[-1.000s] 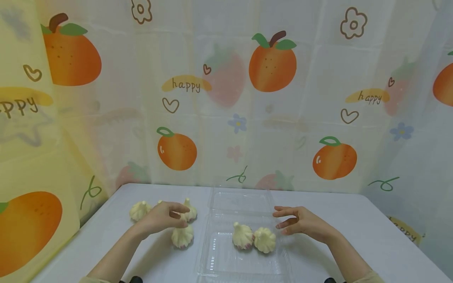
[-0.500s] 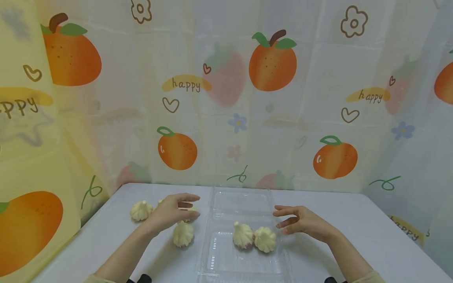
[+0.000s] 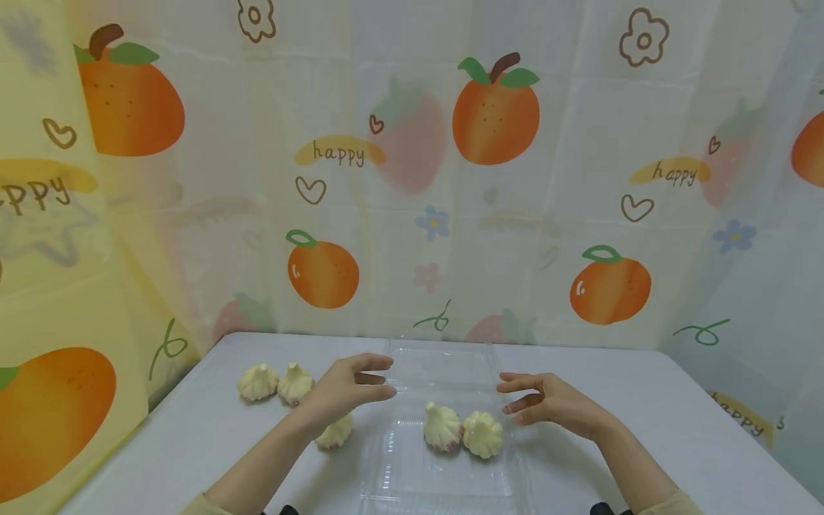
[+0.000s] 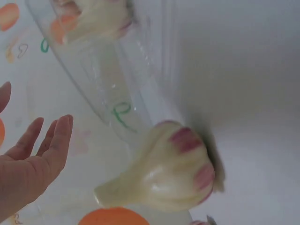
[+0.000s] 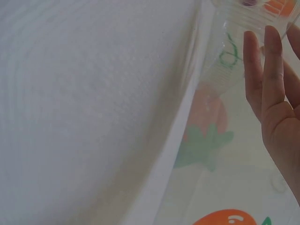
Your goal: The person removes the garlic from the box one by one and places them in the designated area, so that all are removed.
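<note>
My left hand hangs over the left edge of a clear plastic clamshell box, fingers reaching right. In the left wrist view nothing lies between its thumb and fingers. One garlic bulb sits on the table just below this hand, large with purple streaks in the left wrist view. Two bulbs rest in the box: one garlic bulb stem up, beside another garlic bulb. My right hand is at the box's right edge, fingers loosely bent, holding nothing; whether it touches the box I cannot tell.
Two more garlic bulbs, a left garlic bulb and a right garlic bulb, stand at the back left of the white table. The box's lid lies folded back. A fruit-printed curtain hangs behind.
My left hand has moved right from above the loose bulbs to the box's edge. A bulb seen earlier by its fingers is now hidden behind the hand. My right hand stays put.
</note>
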Tool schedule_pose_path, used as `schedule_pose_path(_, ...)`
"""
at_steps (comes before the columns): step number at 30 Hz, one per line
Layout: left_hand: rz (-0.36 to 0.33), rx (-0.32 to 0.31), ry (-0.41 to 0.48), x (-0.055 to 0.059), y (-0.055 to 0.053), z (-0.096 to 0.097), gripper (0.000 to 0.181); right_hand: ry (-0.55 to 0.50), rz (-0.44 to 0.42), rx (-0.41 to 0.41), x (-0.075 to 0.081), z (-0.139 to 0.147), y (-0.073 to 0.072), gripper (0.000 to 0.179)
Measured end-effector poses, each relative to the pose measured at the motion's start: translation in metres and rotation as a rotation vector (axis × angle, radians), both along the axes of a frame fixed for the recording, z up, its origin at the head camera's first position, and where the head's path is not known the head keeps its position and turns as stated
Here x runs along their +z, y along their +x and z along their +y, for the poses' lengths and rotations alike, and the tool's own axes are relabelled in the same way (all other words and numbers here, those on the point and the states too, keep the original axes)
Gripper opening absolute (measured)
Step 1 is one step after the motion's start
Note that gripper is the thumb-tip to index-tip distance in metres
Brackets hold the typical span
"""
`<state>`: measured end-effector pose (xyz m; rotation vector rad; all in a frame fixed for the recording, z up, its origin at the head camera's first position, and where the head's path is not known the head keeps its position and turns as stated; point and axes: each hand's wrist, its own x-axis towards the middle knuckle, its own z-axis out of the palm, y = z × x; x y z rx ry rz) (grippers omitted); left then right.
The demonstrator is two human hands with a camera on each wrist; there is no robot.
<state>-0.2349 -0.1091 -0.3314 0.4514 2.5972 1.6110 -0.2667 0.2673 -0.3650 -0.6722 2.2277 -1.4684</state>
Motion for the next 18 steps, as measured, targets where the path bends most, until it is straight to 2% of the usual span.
schedule_pose_path(7, -0.065, -0.019, 0.024, -0.009, 0.005, 0.024, 0.054, 0.036, 0.007, -0.002, -0.003, 0.001, -0.001, 0.058)
schedule_pose_path(12, -0.091, -0.022, -0.004, -0.012, 0.005, 0.042, 0.051, 0.062, 0.009, -0.016, 0.0, 0.0, -0.003, 0.057)
schedule_pose_path(18, -0.095, -0.067, -0.053, -0.014, 0.001, 0.062, 0.051, 0.087, 0.019, -0.021, 0.004, 0.004, -0.009, 0.057)
